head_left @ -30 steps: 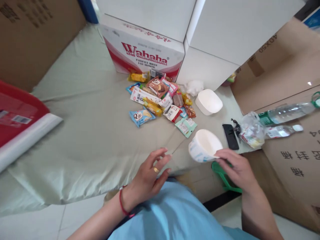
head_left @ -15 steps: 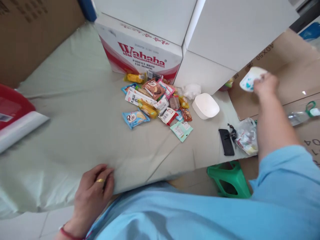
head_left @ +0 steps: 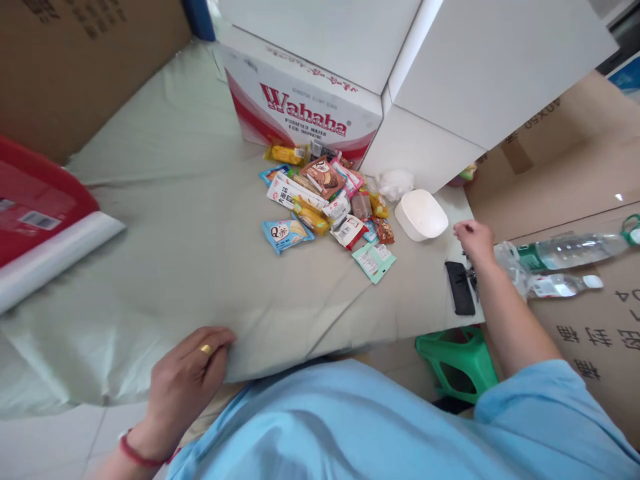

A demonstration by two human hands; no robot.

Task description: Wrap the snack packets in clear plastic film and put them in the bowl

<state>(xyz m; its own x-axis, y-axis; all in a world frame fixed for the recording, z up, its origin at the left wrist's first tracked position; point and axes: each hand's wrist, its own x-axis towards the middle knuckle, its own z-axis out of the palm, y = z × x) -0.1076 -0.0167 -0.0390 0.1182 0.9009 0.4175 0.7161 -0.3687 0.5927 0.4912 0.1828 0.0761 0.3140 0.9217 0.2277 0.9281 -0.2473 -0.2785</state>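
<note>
My left hand (head_left: 187,381), a gold ring on one finger, lies on the near edge of the pale green cloth (head_left: 175,253) that covers the table, fingers stretched together and holding nothing. My right hand (head_left: 473,237) hovers at the table's right side with its fingers curled in; I see nothing in it. It is just right of a white bowl (head_left: 421,215) and above a black phone (head_left: 460,288). A heap of several snack packets (head_left: 327,203) lies left of the bowl.
A red-and-white Wahaha carton (head_left: 305,113) and white boxes (head_left: 480,73) stand behind the snacks. Two water bottles (head_left: 565,257) lie on brown cardboard boxes at right. A green stool (head_left: 457,363) stands below the table edge. A red pack (head_left: 35,213) sits at left.
My right hand carried a paper cup from near the table edge off to the far right, then came back beside the white bowl without it. My left hand slid left along the cloth edge.
</note>
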